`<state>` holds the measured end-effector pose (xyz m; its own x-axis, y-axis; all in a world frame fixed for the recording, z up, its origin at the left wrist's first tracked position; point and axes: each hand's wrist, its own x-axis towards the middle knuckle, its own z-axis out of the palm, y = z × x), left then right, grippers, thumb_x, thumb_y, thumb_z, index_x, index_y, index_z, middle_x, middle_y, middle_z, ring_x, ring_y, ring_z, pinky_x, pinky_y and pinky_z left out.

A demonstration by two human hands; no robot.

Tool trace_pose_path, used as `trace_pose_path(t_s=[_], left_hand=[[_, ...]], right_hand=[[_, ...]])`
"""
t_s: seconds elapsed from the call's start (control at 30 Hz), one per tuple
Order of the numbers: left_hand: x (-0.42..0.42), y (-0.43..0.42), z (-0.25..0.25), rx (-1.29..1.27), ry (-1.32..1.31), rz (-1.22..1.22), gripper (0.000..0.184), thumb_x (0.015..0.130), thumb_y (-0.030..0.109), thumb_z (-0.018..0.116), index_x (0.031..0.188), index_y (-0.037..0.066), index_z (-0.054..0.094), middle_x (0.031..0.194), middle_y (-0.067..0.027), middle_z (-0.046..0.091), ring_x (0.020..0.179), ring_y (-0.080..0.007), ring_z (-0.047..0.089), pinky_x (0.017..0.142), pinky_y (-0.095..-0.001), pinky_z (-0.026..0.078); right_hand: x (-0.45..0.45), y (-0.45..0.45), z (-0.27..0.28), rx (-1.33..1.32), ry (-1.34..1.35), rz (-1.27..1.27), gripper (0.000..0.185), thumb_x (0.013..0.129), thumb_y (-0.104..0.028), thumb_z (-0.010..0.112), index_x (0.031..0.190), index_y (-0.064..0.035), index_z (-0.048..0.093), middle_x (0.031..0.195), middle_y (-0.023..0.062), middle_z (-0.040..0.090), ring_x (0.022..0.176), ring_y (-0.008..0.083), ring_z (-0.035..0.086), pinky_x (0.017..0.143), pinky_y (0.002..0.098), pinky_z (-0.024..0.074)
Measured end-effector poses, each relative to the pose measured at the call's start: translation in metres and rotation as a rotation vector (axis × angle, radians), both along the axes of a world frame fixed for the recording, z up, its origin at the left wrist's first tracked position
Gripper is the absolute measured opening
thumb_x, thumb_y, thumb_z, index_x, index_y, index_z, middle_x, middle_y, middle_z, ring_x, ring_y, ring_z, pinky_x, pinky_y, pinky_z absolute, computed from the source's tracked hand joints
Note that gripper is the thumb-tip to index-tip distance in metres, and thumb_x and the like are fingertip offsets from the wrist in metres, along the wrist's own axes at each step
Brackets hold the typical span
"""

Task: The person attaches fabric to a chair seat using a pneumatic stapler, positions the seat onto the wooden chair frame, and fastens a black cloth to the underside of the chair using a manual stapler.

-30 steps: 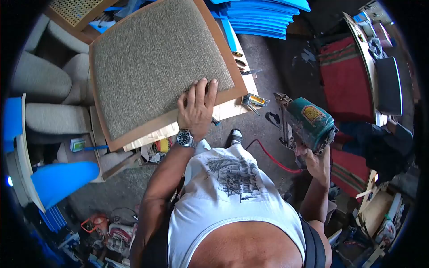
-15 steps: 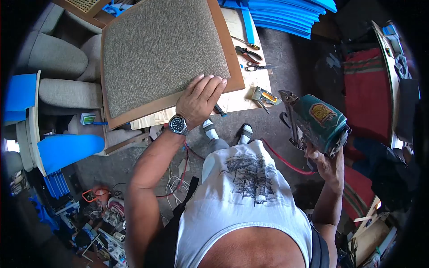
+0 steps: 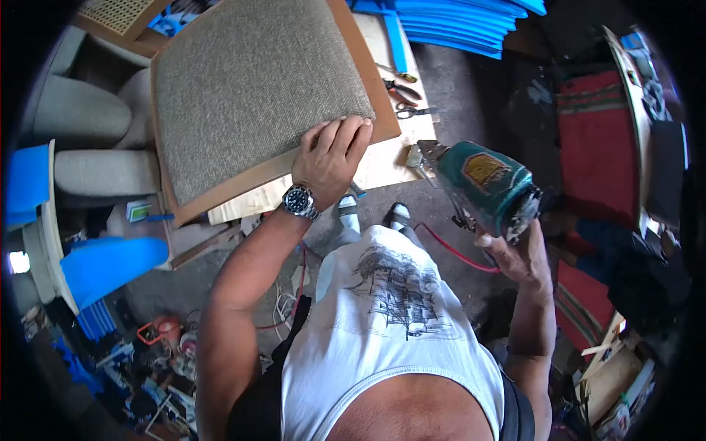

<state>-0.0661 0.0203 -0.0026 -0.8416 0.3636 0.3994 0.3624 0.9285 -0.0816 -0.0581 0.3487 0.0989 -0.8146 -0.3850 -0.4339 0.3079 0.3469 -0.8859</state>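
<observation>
Cushioned panel (image 3: 257, 95): located upper left to upper centre of the frame, fabric side up, over the wooden bench (image 3: 379, 170).

1. Left hand (image 3: 323, 165): 4 fingers lie slightly bent and close together over the panel's near right corner. The thumb is hidden; whether it grips the underside cannot be told.
2. Right hand (image 3: 518, 257): closed around the rear of the green power tool (image 3: 482, 176), right of centre. The tool's nose points towards the bench and is apart from the panel.

Recommended handling: apply even pressure through the left fingers so that the panel does not rock. Hold all fingers clear of the tool's nose. Support the tool's weight with a firm wrist; it looks heavy. Leave the red hose (image 3: 456, 255) slack. Mind the pliers (image 3: 403, 91) and scissors (image 3: 412, 112) beside the panel.
</observation>
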Motion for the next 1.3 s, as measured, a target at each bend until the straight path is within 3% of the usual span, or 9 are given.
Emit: trace_pose_path(t_s=[0.07, 0.23, 0.5, 0.53, 0.63, 0.73, 0.97, 1.23, 1.3], left_hand=[[-0.001, 0.0, -0.001, 0.024, 0.012, -0.024, 0.045, 0.085, 0.013, 0.063, 0.13, 0.012, 0.058, 0.128, -0.0005, 0.052, 0.118, -0.0184, 0.048, 0.098, -0.0391, 0.039], [0.0, -0.012, 0.021, 0.134, -0.132, -0.102, 0.043, 0.088, 0.011, 0.058, 0.13, 0.011, 0.058, 0.128, -0.0022, 0.055, 0.117, -0.0195, 0.052, 0.096, -0.0386, 0.043], [0.009, -0.033, 0.0, 0.165, -0.056, -0.176, 0.034, 0.091, 0.012, 0.054, 0.123, 0.006, 0.06, 0.139, -0.0049, 0.054, 0.126, -0.0219, 0.05, 0.102, -0.0384, 0.043], [0.01, -0.033, 0.0, 0.164, -0.038, -0.191, 0.031, 0.092, 0.014, 0.054, 0.121, 0.006, 0.062, 0.14, -0.0053, 0.055, 0.127, -0.0213, 0.05, 0.102, -0.0384, 0.043], [0.01, -0.035, 0.0, 0.175, -0.034, -0.192, 0.029, 0.092, 0.016, 0.055, 0.118, 0.006, 0.064, 0.139, -0.0059, 0.056, 0.127, -0.0213, 0.05, 0.102, -0.0378, 0.044], [0.009, -0.035, 0.002, 0.198, -0.043, -0.191, 0.029, 0.089, 0.017, 0.055, 0.115, 0.007, 0.065, 0.136, -0.0079, 0.059, 0.124, -0.0214, 0.053, 0.101, -0.0375, 0.044], [0.006, -0.036, -0.001, 0.239, -0.048, -0.218, 0.031, 0.085, 0.017, 0.059, 0.113, 0.005, 0.063, 0.13, -0.0107, 0.062, 0.118, -0.0229, 0.058, 0.1, -0.038, 0.045], [0.007, -0.034, -0.007, 0.286, -0.039, -0.231, 0.033, 0.082, 0.016, 0.062, 0.113, 0.005, 0.062, 0.133, -0.0117, 0.059, 0.117, -0.024, 0.058, 0.097, -0.0406, 0.047], [0.002, -0.037, -0.006, 0.278, 0.054, -0.27, 0.027, 0.088, 0.023, 0.055, 0.108, 0.007, 0.063, 0.122, -0.0127, 0.064, 0.11, -0.0261, 0.06, 0.093, -0.0414, 0.047]], right_hand=[[0.01, -0.005, 0.0, -0.01, 0.05, -0.064, 0.087, 0.072, -0.045, 0.086, 0.131, 0.0058, 0.046, 0.121, 0.0168, 0.061, 0.113, 0.0249, 0.058, 0.098, 0.0385, 0.0466], [0.005, -0.03, 0.014, -0.083, 0.145, -0.141, 0.079, 0.073, -0.045, 0.085, 0.124, 0.0058, 0.053, 0.119, 0.0162, 0.063, 0.11, 0.0244, 0.059, 0.094, 0.0374, 0.0487], [-0.028, -0.062, 0.016, 0.179, 0.125, -0.018, 0.079, 0.068, -0.041, 0.089, 0.124, 0.0014, 0.053, 0.109, 0.0119, 0.068, 0.102, 0.0206, 0.065, 0.091, 0.0376, 0.053], [-0.03, -0.069, 0.015, 0.168, 0.2, -0.021, 0.068, 0.071, -0.039, 0.087, 0.116, 0.0008, 0.056, 0.094, 0.0074, 0.065, 0.084, 0.0152, 0.062, 0.074, 0.0313, 0.0506], [-0.044, -0.084, 0.02, 0.207, 0.257, 0.029, 0.059, 0.074, -0.037, 0.085, 0.109, 0.0007, 0.058, 0.077, 0.0032, 0.063, 0.066, 0.01, 0.059, 0.057, 0.0253, 0.0487], [-0.053, -0.091, 0.026, 0.144, 0.114, 0.013, 0.063, 0.075, -0.036, 0.085, 0.115, 0.0015, 0.055, 0.079, 0.005, 0.063, 0.065, 0.0112, 0.059, 0.056, 0.0259, 0.0491], [-0.061, -0.103, 0.04, 0.231, 0.175, 0.093, 0.065, 0.076, -0.037, 0.084, 0.118, 0.0016, 0.055, 0.083, 0.0057, 0.067, 0.064, 0.0095, 0.061, 0.054, 0.0252, 0.0504], [-0.077, -0.114, 0.049, 0.355, 0.158, 0.204, 0.046, 0.081, -0.037, 0.081, 0.102, 0.0016, 0.066, 0.08, 0.0065, 0.068, 0.065, 0.0091, 0.062, 0.056, 0.026, 0.0506], [-0.078, -0.126, 0.057, 0.356, 0.083, 0.163, 0.041, 0.081, -0.03, 0.081, 0.102, 0.0018, 0.067, 0.077, 0.0056, 0.068, 0.065, 0.0125, 0.063, 0.057, 0.0278, 0.0515]])
